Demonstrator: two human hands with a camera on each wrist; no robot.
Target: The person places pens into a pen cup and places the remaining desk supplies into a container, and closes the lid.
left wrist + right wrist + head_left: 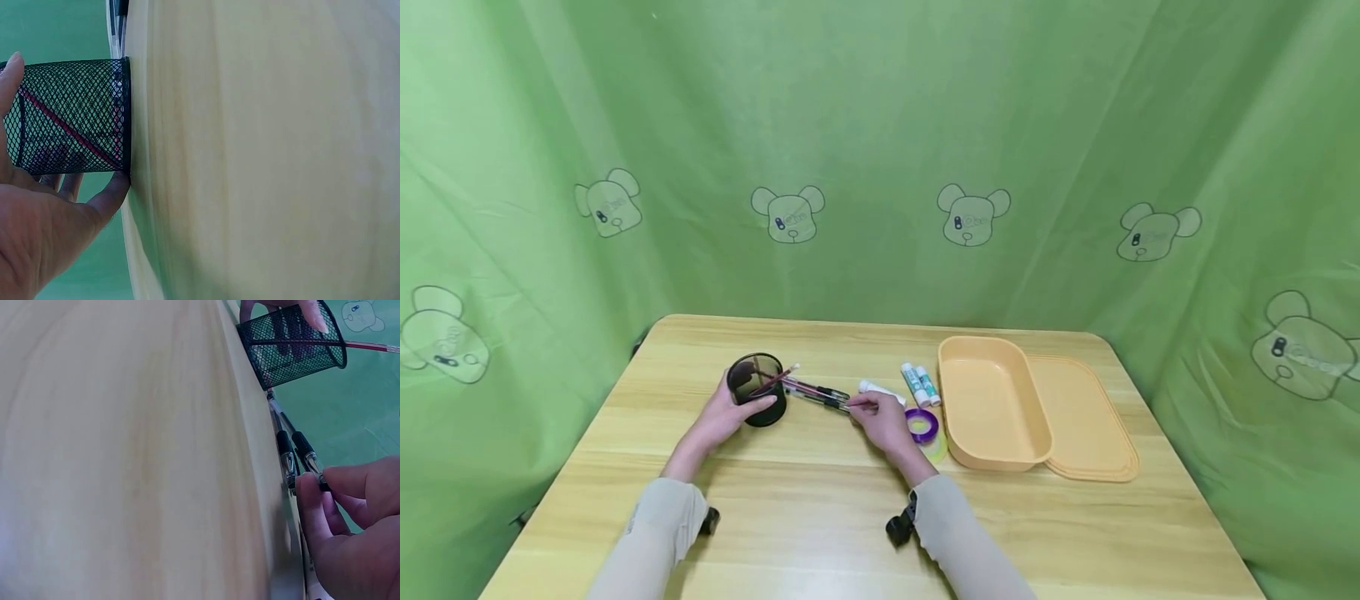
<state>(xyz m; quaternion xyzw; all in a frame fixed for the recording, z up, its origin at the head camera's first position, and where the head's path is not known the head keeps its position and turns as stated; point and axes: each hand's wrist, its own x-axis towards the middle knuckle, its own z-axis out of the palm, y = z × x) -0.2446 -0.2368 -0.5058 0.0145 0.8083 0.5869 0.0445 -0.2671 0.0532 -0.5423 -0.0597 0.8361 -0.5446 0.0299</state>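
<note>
My left hand (724,417) holds a black mesh pen cup (767,411), its fingers and thumb around the side. The cup stands upright on the table. A red pencil (65,127) leans inside it, its end sticking out past the rim. In the right wrist view, my right hand (369,519) pinches the end of a pen (304,445) with a black cap between thumb and fingertips; that end is tilted slightly off the table. Beside it lies another black-capped pen (285,447). The pens point toward the foot of the cup.
Right of my right hand lie a purple tape roll (922,426), a yellow-green tape roll (937,450), two glue sticks (915,384) and a white tube (880,389). Further right is an orange-yellow box (996,457), with its lid (1086,417) partly beneath it. A green curtain surrounds the table.
</note>
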